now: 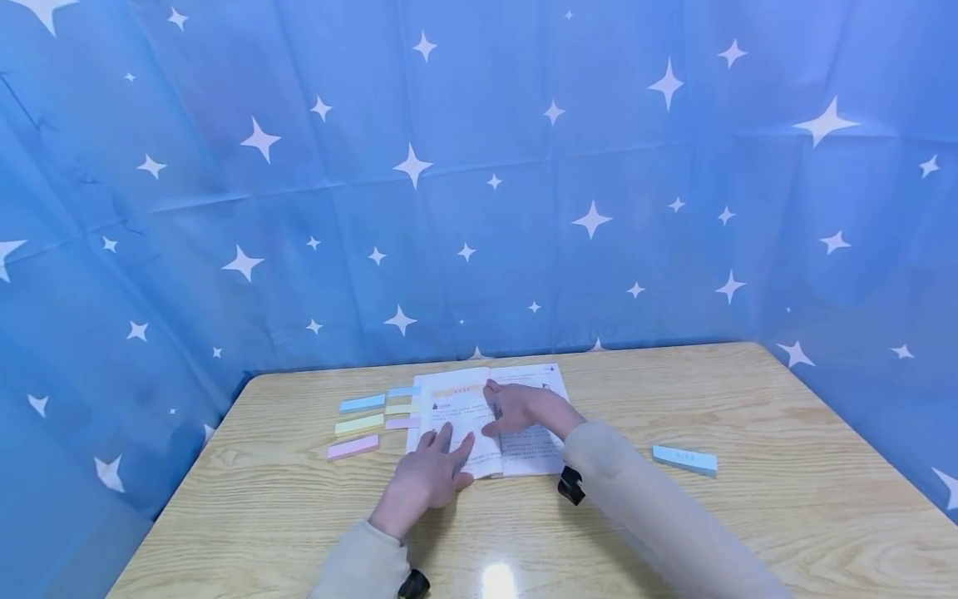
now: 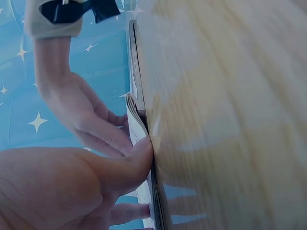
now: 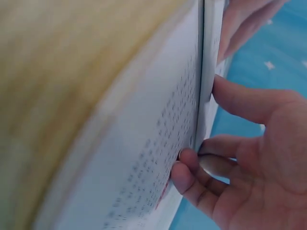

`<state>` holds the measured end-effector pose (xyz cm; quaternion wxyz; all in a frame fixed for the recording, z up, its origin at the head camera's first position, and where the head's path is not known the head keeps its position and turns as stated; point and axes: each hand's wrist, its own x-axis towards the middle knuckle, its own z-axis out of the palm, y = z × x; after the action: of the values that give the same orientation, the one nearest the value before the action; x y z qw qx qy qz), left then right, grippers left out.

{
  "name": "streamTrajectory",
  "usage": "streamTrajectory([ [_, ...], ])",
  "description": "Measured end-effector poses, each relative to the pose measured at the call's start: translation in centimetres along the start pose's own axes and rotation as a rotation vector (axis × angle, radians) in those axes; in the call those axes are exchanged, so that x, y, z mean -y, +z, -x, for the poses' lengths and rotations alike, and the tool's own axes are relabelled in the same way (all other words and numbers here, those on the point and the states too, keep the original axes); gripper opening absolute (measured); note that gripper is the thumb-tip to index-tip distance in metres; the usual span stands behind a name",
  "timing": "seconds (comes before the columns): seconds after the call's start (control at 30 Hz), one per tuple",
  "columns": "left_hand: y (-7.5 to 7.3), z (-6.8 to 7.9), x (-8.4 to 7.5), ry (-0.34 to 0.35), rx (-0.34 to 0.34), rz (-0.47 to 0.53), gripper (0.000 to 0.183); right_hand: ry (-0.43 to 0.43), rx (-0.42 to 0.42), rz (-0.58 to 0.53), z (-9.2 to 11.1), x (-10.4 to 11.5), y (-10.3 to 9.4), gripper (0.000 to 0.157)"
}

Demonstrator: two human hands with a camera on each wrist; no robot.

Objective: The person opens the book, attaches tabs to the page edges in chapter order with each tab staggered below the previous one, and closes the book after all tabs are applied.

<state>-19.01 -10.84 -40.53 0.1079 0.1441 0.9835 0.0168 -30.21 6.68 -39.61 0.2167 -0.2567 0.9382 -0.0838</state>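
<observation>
An open book (image 1: 531, 453) with printed pages lies toward the back of the table. My left hand (image 1: 430, 474) rests on the lower left page with its fingers spread. In the left wrist view its thumb (image 2: 141, 155) lies at the book's bottom edge. Reaching across the right page, my right hand (image 1: 527, 406) touches the pages along the centre fold. Its fingertips (image 3: 182, 177) press there with the fingers loosely bent in the right wrist view. Blue (image 1: 404, 391), yellow (image 1: 400, 409) and pink (image 1: 400, 423) paper strips meet the book's left edge.
Left of the strips lie a blue sticky-note pad (image 1: 362, 403), a yellow pad (image 1: 359, 425) and a pink pad (image 1: 353, 448). Another blue pad (image 1: 684, 459) lies right of the book. A blue star-patterned curtain (image 1: 479, 208) hangs behind the wooden table (image 1: 748, 516).
</observation>
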Motion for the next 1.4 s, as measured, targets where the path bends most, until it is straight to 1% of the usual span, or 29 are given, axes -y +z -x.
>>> streamTrajectory([
  [0.27, -0.2, 0.1, -0.1, 0.003, -0.002, 0.012, 0.057, -0.085, -0.008, 0.033, 3.1, 0.5, 1.2, 0.072],
  [0.4, -0.1, 0.1, -0.2, 0.006, -0.002, 0.009, 0.057, -0.121, -0.003, 0.018, 4.8, 0.9, 1.7, 0.068],
  [0.57, -0.2, 0.1, -0.2, 0.009, -0.004, 0.018, 0.057, -0.164, -0.020, 0.022, 7.2, 1.4, 2.5, 0.065],
  [0.77, -0.1, 0.2, -0.3, 0.010, -0.006, 0.047, 0.057, -0.224, 0.000, 0.014, 9.7, 1.8, 3.3, 0.064],
  [0.87, 0.1, 0.2, -0.3, 0.012, -0.006, 0.075, 0.057, -0.257, 0.004, 0.029, 10.2, 1.6, 3.4, 0.064],
  [1.03, 0.2, 0.3, 0.0, 0.011, 0.002, 0.093, 0.056, -0.309, 0.001, 0.000, 10.0, 1.0, 3.3, 0.058],
  [1.17, 0.1, 0.3, -0.1, 0.016, -0.002, 0.089, 0.056, -0.367, -0.042, -0.074, 9.8, 0.2, 3.3, 0.048],
  [1.27, 0.0, 0.3, -0.2, 0.017, -0.006, 0.085, 0.056, -0.396, -0.091, -0.120, 9.8, -0.5, 3.4, 0.040],
  [1.4, -0.1, 0.4, -0.2, 0.012, -0.002, 0.087, 0.056, -0.444, -0.179, -0.114, 10.0, -1.2, 3.3, 0.029],
])
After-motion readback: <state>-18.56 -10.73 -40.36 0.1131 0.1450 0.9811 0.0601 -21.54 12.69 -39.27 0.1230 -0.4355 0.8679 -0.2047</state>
